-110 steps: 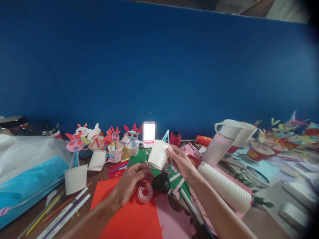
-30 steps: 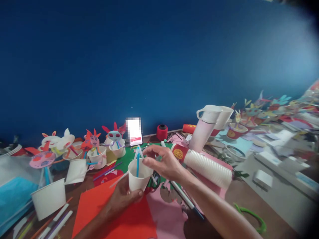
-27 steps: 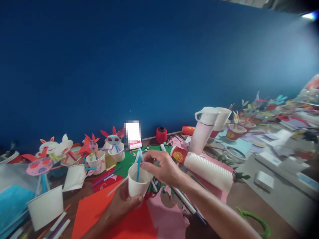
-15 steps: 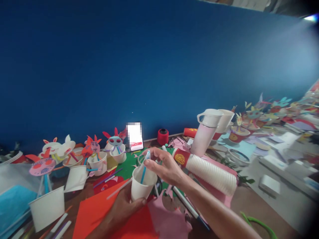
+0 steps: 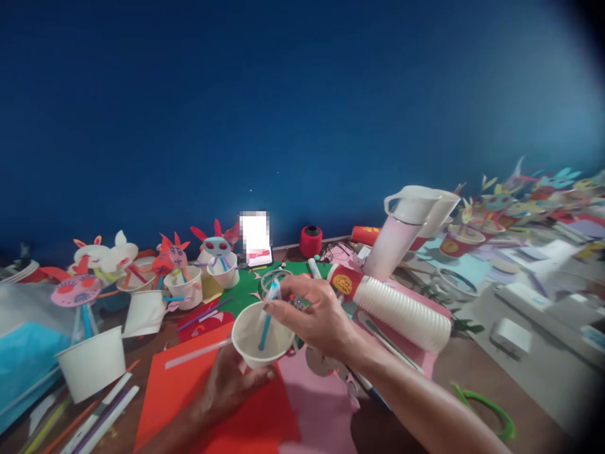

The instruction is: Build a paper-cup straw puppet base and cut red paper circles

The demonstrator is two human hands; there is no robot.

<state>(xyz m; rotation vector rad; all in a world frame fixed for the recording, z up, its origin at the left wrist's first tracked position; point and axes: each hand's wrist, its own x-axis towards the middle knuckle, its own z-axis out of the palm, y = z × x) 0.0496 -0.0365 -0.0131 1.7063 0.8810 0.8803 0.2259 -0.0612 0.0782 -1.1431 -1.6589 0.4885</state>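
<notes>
Item: white paper cup point(image 5: 261, 340), gripped from below by the left hand point(image 5: 227, 388) above the red paper sheet point(image 5: 189, 403). Blue straw point(image 5: 267, 318) stands inside, its top pinched by the right hand point(image 5: 314, 318). A white straw point(image 5: 196, 354) juts from the cup's side. No paper face attached, unlike the finished cup figures point(image 5: 179, 277) behind.

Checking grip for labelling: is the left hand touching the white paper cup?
Touching. The head view shows the left hand wrapped under the white paper cup, thumb against its wall.
</notes>
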